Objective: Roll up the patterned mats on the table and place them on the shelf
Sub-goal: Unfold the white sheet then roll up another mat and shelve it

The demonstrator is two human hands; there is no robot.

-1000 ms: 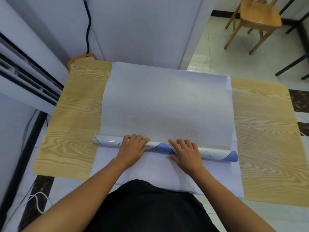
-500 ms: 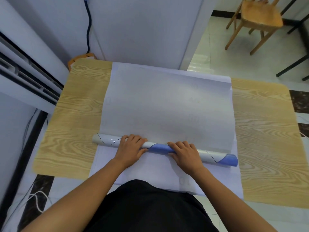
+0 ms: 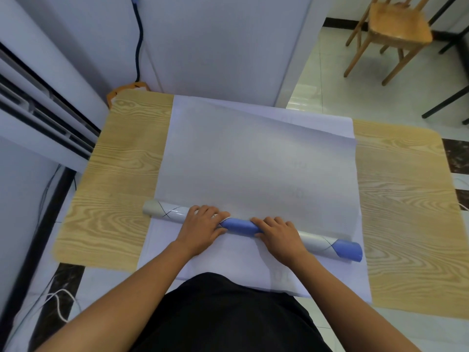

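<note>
Hands first: L hand (image 3: pixel 203 226) & R hand (image 3: pixel 279 237) sit side by side on the mat roll (image 3: pixel 238 226), fingers curled over its top, so both grip it. Roll lies across the bench (image 3: pixel 127 174), near the front edge. Rest of the mat (image 3: pixel 253 161) lies flat behind the roll, far right corner lifted a bit. Another sheet (image 3: pixel 228 260) lies under it & hangs over the front. White wall (image 3: pixel 215 47) stands right behind the bench w/ a black cable (image 3: pixel 138 34) on it. Orange thing (image 3: pixel 127 88) pokes out at the back left corner. Wooden chair (image 3: pixel 396 29) stands far off, at the top right.
</note>
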